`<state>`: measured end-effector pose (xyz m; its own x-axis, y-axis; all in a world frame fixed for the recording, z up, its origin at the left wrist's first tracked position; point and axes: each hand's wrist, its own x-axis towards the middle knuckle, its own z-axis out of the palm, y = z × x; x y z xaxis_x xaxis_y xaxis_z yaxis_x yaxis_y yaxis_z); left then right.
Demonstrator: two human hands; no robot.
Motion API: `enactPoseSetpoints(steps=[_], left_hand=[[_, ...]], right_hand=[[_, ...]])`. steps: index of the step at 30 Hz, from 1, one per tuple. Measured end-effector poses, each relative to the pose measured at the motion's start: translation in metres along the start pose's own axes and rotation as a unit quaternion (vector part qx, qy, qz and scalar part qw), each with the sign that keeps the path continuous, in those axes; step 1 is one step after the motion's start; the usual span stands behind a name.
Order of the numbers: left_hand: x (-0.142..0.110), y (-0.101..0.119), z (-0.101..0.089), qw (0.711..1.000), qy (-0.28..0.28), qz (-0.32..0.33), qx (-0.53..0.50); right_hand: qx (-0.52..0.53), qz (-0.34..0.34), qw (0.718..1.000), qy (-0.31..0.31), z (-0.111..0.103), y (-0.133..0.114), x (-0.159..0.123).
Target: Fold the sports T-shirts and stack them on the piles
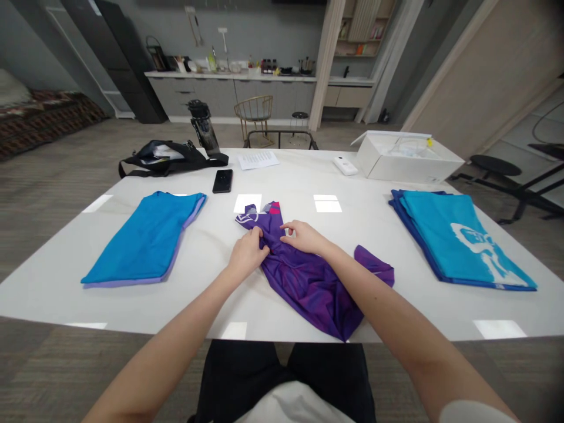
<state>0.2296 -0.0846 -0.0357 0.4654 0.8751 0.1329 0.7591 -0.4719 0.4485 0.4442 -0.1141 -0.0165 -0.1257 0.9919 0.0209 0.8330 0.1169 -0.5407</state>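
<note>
One purple garment point(304, 282), white print point(247, 218) unreadable; left hand point(247, 252) pinching it, right hand point(305, 237) at edge, fingertips slightly apart.

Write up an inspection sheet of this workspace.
Surface: glossy white tabletop, bright reflections.
Things at hand: rumpled purple garment, centre; folded blue garment, left; folded turquoise-and-navy stack, right.
Clutter: black bag, bottle, smartphone, printed sheet, small white device, open white box.
Hands: left hand pinches the purple garment; right hand at its edge, grip unclear.
Cables: thin curved line far right, possibly a cord.
Surroundings: kitchen counter, gold chair, black stool.
</note>
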Motion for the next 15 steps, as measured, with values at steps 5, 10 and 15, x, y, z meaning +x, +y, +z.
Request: enactPoseSetpoints(steps=[5,10,15], left_hand=[[-0.004,-0.022,-0.002,0.987,0.042,0.02,-0.155],[-0.008,-0.037,-0.042,0.973,0.149,0.007,-0.176],[-0.011,-0.02,-0.043,0.985,0.068,0.016,-0.157]], right_hand=[[-0.008,0.006,1.0,-0.022,0.006,0.006,0.012],[0.042,0.028,0.994,0.096,-0.04,0.026,-0.035],[0.113,-0.016,0.991,0.075,-0.043,0.004,-0.075]])
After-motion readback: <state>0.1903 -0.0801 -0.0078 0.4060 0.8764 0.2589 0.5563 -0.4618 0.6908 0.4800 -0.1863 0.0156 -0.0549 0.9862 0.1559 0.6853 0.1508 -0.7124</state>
